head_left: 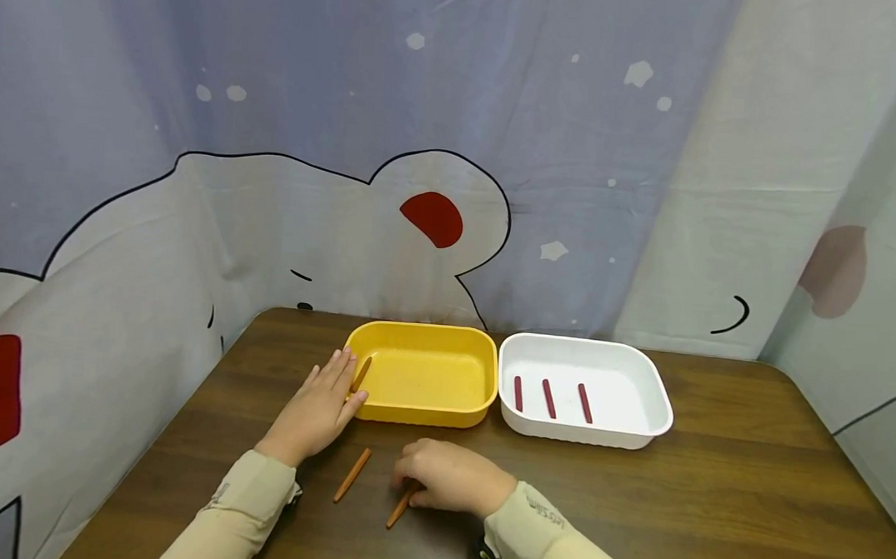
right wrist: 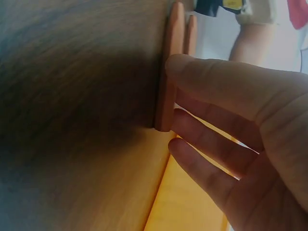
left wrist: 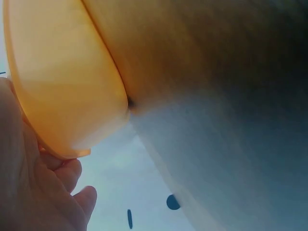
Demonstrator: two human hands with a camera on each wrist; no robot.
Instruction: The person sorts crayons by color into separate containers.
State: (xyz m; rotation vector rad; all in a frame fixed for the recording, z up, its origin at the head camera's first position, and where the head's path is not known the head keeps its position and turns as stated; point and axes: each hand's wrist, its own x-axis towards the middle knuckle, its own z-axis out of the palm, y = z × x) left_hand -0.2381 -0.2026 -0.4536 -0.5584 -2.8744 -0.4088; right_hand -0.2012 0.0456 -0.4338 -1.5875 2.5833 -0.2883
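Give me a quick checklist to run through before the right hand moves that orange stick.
1. Right hand at the orange stick: ok, thumb and fingers are around it.
2. Grip firm enough to lift: cannot tell.
3. Left hand at the yellow tray: ok, touching its left end.
4. Room in the yellow tray: ok, one stick at the left, bare floor to the right.
5. Table free of other sticks: not ok, a loose stick lies between the hands.
6. Red sticks separate: ok, three in the white tray.
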